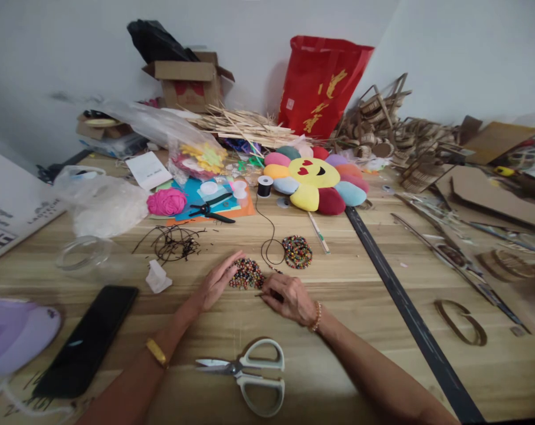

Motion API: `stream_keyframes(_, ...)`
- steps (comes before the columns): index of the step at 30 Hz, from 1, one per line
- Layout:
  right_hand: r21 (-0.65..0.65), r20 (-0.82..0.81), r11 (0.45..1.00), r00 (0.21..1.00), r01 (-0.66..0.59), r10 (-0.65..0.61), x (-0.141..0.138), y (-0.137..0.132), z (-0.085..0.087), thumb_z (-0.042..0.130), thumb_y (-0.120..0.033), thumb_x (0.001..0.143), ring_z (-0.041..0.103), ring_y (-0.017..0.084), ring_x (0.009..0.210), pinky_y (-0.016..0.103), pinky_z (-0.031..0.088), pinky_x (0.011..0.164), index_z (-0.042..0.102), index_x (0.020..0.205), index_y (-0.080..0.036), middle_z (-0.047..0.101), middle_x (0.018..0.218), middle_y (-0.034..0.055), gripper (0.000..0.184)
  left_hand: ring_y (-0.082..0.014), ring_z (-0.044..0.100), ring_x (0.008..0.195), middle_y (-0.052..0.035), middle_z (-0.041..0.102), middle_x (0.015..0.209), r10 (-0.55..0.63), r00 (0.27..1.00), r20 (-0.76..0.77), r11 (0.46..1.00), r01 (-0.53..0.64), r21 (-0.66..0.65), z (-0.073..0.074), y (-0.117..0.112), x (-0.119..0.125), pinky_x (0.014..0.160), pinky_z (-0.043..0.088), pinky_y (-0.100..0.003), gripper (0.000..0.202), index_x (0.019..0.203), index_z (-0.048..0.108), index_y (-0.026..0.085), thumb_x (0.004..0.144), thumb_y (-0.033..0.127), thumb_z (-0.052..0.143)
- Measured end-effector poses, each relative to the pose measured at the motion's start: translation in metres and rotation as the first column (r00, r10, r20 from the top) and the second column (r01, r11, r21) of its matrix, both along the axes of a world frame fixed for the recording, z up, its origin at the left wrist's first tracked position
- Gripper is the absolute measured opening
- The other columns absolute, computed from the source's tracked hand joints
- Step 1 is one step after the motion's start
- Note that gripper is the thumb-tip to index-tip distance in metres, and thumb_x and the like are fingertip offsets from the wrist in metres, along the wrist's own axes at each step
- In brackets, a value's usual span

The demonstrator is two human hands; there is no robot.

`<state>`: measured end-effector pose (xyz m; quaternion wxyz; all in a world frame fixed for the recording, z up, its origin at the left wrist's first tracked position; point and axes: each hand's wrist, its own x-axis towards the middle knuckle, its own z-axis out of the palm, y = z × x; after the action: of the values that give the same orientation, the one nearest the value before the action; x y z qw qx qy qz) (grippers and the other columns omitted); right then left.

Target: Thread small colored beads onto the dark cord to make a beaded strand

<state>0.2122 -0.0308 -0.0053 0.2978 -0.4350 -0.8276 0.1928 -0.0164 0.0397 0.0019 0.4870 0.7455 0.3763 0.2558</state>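
Observation:
A pile of small multicoloured beads (246, 274) lies on the wooden table. Flat along the left side of the pile rests my left hand (219, 277), its fingers stretched out and nothing in it. My right hand (289, 296) is at the pile's right edge, thumb and fingers pinched round a black cord (273, 227). That cord runs up to a spool of black cord (264, 186). A coiled string of beads (297, 252) sits just beyond my right hand. White-handled scissors (249, 372) lie open nearer to me.
A black phone (85, 342) lies at the left, with black cord scraps (174, 241) beyond it. Pliers (211, 209) and pink yarn (166, 202) lie farther back. A flower cushion (315, 177) is behind the spool. A long black strip (409, 307) crosses the right side.

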Motion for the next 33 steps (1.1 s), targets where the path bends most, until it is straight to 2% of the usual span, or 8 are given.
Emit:
stream_keyframes(8,-0.005,0.048,1.0,0.999,-0.001,0.001,0.001,-0.001,0.004,0.059,-0.021,0.083,0.052,0.016,0.067,0.024,0.039,0.058,0.054,0.083,-0.019,0.059,0.078,0.0037,0.006,-0.0247,0.046,0.128,-0.0118,0.053,0.135,0.093,0.994,0.051,0.995,-0.091,-0.041,0.002,0.002,-0.001,0.111,0.031,-0.043,0.056,0.138,0.039,0.016,0.094,0.049,0.034)
stream_keyframes(15,-0.082,0.116,0.995,0.991,-0.057,0.066,0.007,-0.002,0.015,0.057,-0.012,0.082,0.055,0.017,0.079,0.025,0.044,0.069,0.053,0.082,-0.018,0.058,0.085,0.005,0.008,-0.0252,0.053,0.121,-0.0134,0.061,0.125,0.199,0.978,0.065,0.98,-0.199,0.0,0.002,0.005,-0.004,0.107,0.036,-0.042,0.055,0.129,0.05,0.012,0.092,0.051,0.037)
stream_keyframes(17,-0.071,0.119,0.994,0.989,-0.08,0.088,0.008,-0.001,0.015,0.052,-0.01,0.085,0.055,0.017,0.081,0.025,0.044,0.072,0.054,0.083,-0.018,0.058,0.086,0.0055,0.009,-0.0249,0.057,0.114,-0.013,0.065,0.119,0.236,0.97,0.06,0.97,-0.238,0.04,0.002,0.005,-0.004,0.103,0.041,-0.04,0.051,0.122,0.057,0.012,0.092,0.05,0.038)
stream_keyframes(20,-0.024,0.14,0.995,0.985,-0.1,0.103,0.007,-0.001,0.012,0.044,-0.012,0.091,0.055,0.017,0.081,0.026,0.045,0.072,0.056,0.086,-0.018,0.058,0.085,0.0064,0.015,-0.0232,0.064,0.096,-0.0107,0.07,0.1,0.282,0.959,0.04,0.948,-0.285,0.138,0.004,0.004,-0.003,0.089,0.049,-0.035,0.042,0.097,0.066,0.013,0.09,0.047,0.043)
stream_keyframes(23,0.012,0.176,0.995,0.98,-0.102,0.098,0.007,-0.001,0.008,0.04,-0.016,0.095,0.054,0.018,0.079,0.027,0.044,0.071,0.056,0.086,-0.018,0.058,0.084,0.0074,0.019,-0.0189,0.063,0.079,-0.0064,0.068,0.08,0.315,0.948,0.031,0.928,-0.315,0.199,0.008,0.001,-0.002,0.074,0.051,-0.028,0.034,0.078,0.061,0.015,0.089,0.042,0.044)
stream_keyframes(26,0.024,0.193,0.995,0.977,-0.101,0.095,0.006,0.0,0.004,0.039,-0.017,0.095,0.054,0.018,0.079,0.028,0.044,0.07,0.055,0.087,-0.018,0.058,0.085,0.0082,0.017,-0.0138,0.054,0.062,-0.0005,0.055,0.061,0.327,0.944,-0.05,0.902,-0.295,0.316,0.015,-0.005,0.002,0.064,0.046,-0.024,0.034,0.063,0.052,0.017,0.089,0.038,0.044)
stream_keyframes(28,0.025,0.19,0.995,0.977,-0.098,0.092,0.007,0.0,0.002,0.04,-0.016,0.095,0.054,0.018,0.078,0.027,0.044,0.069,0.054,0.086,-0.018,0.058,0.085,0.008,0.017,-0.0121,0.048,0.057,0.0015,0.049,0.057,0.313,0.947,-0.076,0.887,-0.263,0.38,0.021,-0.01,0.006,0.06,0.043,-0.023,0.035,0.06,0.048,0.018,0.089,0.037,0.044)
stream_keyframes(33,0.008,0.11,0.997,0.991,-0.075,0.073,0.008,0.003,0.0,0.044,-0.017,0.093,0.053,0.016,0.074,0.025,0.043,0.068,0.055,0.084,-0.019,0.058,0.081,0.0056,0.014,-0.0129,0.05,0.06,-0.0009,0.054,0.06,0.19,0.979,-0.075,0.879,-0.136,0.457,0.023,-0.016,0.016,0.061,0.043,-0.024,0.034,0.062,0.053,0.017,0.09,0.034,0.045)
